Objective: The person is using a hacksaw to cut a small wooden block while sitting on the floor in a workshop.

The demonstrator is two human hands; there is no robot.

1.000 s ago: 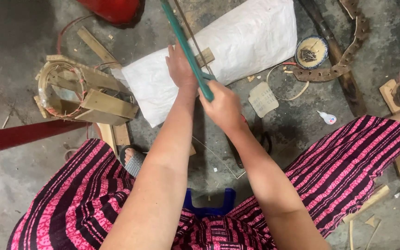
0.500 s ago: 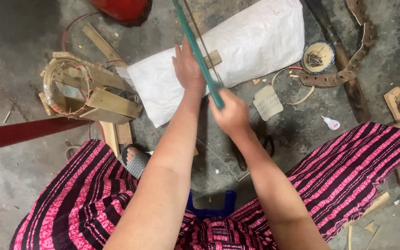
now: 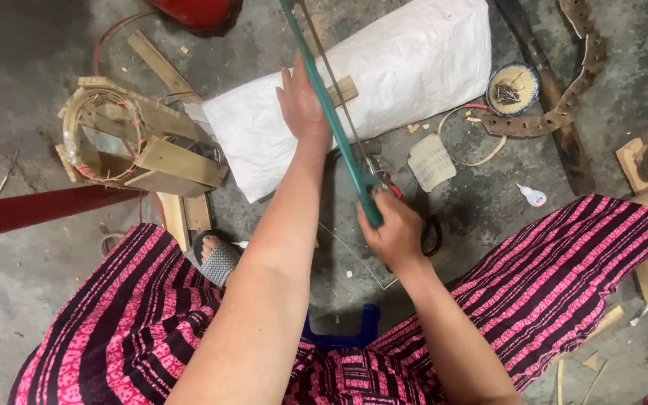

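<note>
The green saw [image 3: 331, 120] runs away from the person — right hand [image 3: 395, 232] fingers clamped on its near handle, left hand [image 3: 301, 101] (fingers together) flat on the wood block [image 3: 343, 90].

Saw frame [image 3: 329, 112]: teal-green. Sack [image 3: 384, 82] beneath it: white. Trousers [image 3: 564, 262] below the sack: pink-and-black stripes. Sandal [image 3: 220, 261]: grey.
</note>
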